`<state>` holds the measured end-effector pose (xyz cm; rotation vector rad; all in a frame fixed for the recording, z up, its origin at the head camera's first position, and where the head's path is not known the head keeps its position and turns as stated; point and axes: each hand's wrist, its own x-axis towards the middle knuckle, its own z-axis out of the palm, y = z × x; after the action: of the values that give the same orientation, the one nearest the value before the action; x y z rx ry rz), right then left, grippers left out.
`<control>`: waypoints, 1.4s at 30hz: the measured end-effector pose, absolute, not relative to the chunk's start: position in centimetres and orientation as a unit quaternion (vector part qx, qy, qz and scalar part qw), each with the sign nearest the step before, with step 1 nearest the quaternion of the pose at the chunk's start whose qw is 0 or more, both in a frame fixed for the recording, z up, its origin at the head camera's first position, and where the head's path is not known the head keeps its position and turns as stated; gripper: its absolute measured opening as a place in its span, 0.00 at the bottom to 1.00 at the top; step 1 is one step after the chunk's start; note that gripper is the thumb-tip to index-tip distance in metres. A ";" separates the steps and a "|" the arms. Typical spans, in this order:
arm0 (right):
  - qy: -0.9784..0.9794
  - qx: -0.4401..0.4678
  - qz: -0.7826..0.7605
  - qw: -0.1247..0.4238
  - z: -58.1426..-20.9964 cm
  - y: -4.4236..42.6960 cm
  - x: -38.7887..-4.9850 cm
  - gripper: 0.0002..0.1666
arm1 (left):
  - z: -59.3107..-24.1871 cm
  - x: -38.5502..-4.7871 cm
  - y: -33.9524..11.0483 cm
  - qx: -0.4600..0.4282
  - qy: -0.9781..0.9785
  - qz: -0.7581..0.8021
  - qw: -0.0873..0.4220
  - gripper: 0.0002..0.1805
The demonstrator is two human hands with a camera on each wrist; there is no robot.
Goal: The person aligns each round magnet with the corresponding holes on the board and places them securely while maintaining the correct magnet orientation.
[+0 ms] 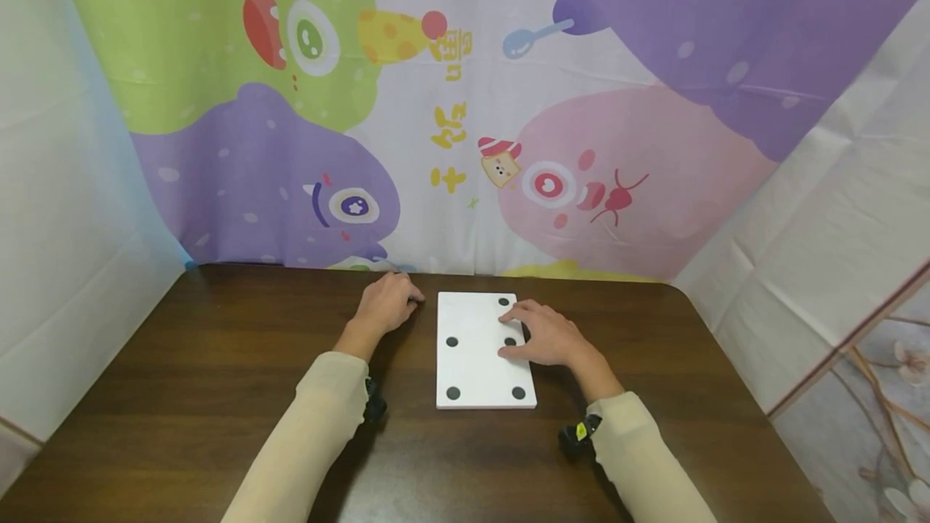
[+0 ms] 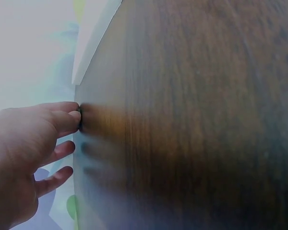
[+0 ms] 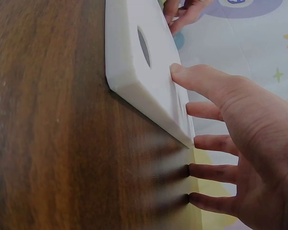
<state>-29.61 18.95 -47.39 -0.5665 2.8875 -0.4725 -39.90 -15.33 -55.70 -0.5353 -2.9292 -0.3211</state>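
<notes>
A white rectangular board [image 1: 475,317] lies flat on the table, with several dark round spots on its face. Whether these are discs or holes I cannot tell. My left hand [image 1: 387,301], left of the board's far end, pinches a small dark disc-like piece [image 2: 80,118] between thumb and forefinger, down by the tabletop; its other fingers are spread. Over the board's right edge lies my right hand [image 1: 550,335], fingers apart. Its thumb [image 3: 177,72] touches the board's top, and its outer fingertips reach down beside the edge. Nothing is gripped in it.
The dark brown wooden table [image 1: 240,394] extends around the board on all sides. A curtain [image 1: 429,224] with cartoon figures hangs along the table's far edge. Pale cloth walls [image 1: 65,208] stand at left and right. Each wrist carries a small black camera [image 1: 577,438].
</notes>
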 end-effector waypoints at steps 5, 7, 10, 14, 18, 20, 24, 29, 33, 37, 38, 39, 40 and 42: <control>0.965 -0.190 -0.159 0.082 -47.4 18.9 -29.6 0.40 | -55.0 -39.3 -15.1 -0.174 -0.975 -0.119 0.074 0.12; 0.966 -0.188 -0.159 0.083 -47.4 18.8 -29.6 0.40 | -54.6 -39.0 -14.9 -0.171 -0.975 -0.120 0.068 0.12; 0.966 -0.188 -0.157 0.080 -47.4 18.9 -29.6 0.40 | -54.7 -39.0 -14.8 -0.165 -0.975 -0.133 0.062 0.13; 0.967 -0.185 -0.157 0.079 -47.4 18.9 -29.7 0.40 | -55.0 -39.4 -15.0 -0.160 -0.976 -0.140 0.054 0.13; 0.966 -0.185 -0.159 0.081 -47.5 18.8 -29.7 0.40 | -55.1 -39.5 -15.1 -0.160 -0.977 -0.133 0.047 0.12; 0.967 -0.184 -0.159 0.082 -47.5 18.9 -29.7 0.40 | -55.1 -39.6 -15.1 -0.163 -0.977 -0.130 0.045 0.11; 0.967 -0.184 -0.158 0.079 -47.7 19.0 -29.8 0.40 | -55.4 -40.0 -15.2 -0.160 -0.978 -0.130 0.041 0.11; 0.967 -0.185 -0.159 0.078 -47.6 19.0 -29.7 0.41 | -55.5 -40.3 -15.1 -0.162 -0.977 -0.131 0.042 0.11; 0.967 -0.187 -0.159 0.077 -47.4 19.0 -29.6 0.40 | -55.4 -40.2 -15.1 -0.162 -0.976 -0.140 0.041 0.11; 0.966 -0.188 -0.158 0.078 -47.5 19.0 -29.6 0.40 | -55.0 -39.6 -15.0 -0.154 -0.975 -0.157 0.041 0.11; 0.966 -0.188 -0.157 0.078 -47.5 19.0 -29.6 0.40 | -54.9 -39.4 -15.0 -0.152 -0.974 -0.160 0.043 0.10; 0.966 -0.187 -0.158 0.078 -47.5 19.0 -29.6 0.40 | -54.5 -39.1 -15.0 -0.154 -0.974 -0.161 0.041 0.10; 0.966 -0.187 -0.158 0.078 -47.5 19.0 -29.6 0.40 | -54.1 -38.8 -14.9 -0.153 -0.974 -0.161 0.038 0.10; 0.967 -0.186 -0.157 0.079 -47.5 19.0 -29.6 0.40 | -54.0 -38.6 -15.0 -0.165 -0.972 -0.159 0.055 0.09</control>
<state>-29.61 19.02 -47.51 -0.5559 2.8936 -0.4711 -38.59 -14.98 -54.05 -0.5005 -2.9511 -0.4831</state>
